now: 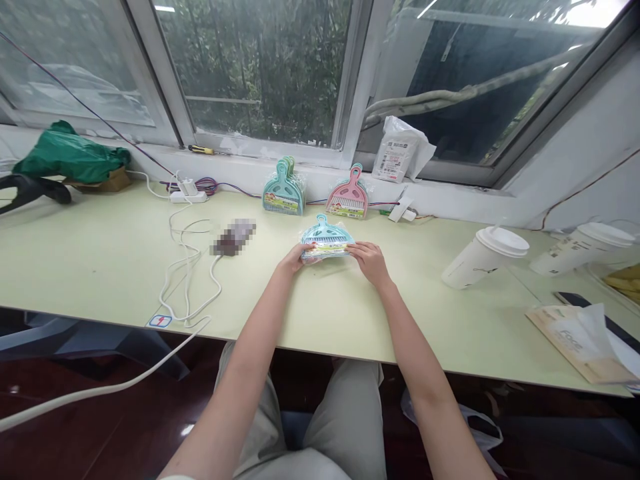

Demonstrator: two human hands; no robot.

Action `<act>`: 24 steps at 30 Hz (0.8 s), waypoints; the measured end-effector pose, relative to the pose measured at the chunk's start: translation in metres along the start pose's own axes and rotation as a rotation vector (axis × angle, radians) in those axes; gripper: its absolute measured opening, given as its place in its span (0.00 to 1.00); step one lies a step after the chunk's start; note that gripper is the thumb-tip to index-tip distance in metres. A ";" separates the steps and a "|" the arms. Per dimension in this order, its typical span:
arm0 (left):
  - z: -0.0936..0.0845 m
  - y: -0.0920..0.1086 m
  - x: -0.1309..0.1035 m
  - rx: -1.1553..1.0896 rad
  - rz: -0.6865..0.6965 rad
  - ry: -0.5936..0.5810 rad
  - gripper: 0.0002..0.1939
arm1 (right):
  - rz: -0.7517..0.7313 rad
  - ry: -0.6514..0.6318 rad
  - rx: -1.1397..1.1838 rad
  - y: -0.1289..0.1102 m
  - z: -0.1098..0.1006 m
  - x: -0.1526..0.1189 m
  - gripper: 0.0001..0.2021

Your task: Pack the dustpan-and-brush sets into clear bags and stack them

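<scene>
A stack of light blue mini dustpan sets (327,238) in clear wrapping lies on the pale green table (100,267) in front of me. My left hand (295,258) grips its left edge and my right hand (369,260) holds its right edge. Behind it, a green stack of the same sets (284,189) and a pink stack (349,197) lean upright against the window ledge.
Two white lidded cups (484,257) (580,249) stand to the right, with a tissue pack (583,340) near the right edge. White cables and a power strip (188,196) lie at left. A green bag (70,155) sits far left. A white packet (400,152) rests on the sill.
</scene>
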State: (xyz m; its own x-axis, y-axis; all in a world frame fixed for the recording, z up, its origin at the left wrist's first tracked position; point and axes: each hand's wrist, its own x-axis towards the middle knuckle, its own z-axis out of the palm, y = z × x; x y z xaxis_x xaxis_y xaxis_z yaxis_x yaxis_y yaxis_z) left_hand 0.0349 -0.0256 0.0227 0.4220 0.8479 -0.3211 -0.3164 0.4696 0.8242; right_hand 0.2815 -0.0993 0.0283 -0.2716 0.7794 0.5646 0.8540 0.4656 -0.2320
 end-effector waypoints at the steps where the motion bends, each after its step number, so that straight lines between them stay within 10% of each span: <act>1: 0.001 0.001 -0.001 0.016 -0.018 -0.004 0.23 | 0.009 0.014 0.003 0.002 0.002 -0.001 0.15; 9: 0.004 -0.001 -0.009 0.153 -0.012 -0.130 0.17 | 0.249 0.086 0.115 0.017 0.017 -0.005 0.11; 16: 0.006 -0.004 -0.015 0.301 0.053 -0.241 0.31 | 0.593 0.172 0.785 0.026 0.032 -0.005 0.35; 20: 0.016 -0.004 -0.019 0.387 0.128 -0.194 0.37 | 0.735 0.107 1.112 0.033 0.036 -0.005 0.30; 24: 0.028 -0.003 -0.024 0.335 0.313 -0.196 0.49 | 0.854 0.301 1.168 0.039 0.040 -0.003 0.28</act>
State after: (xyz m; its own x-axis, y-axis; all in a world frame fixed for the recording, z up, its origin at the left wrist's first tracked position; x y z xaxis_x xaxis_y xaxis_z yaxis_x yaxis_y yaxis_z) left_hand 0.0491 -0.0546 0.0407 0.5124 0.8581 0.0330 -0.1771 0.0680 0.9818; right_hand 0.2979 -0.0670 -0.0144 0.3432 0.9385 0.0372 -0.1687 0.1006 -0.9805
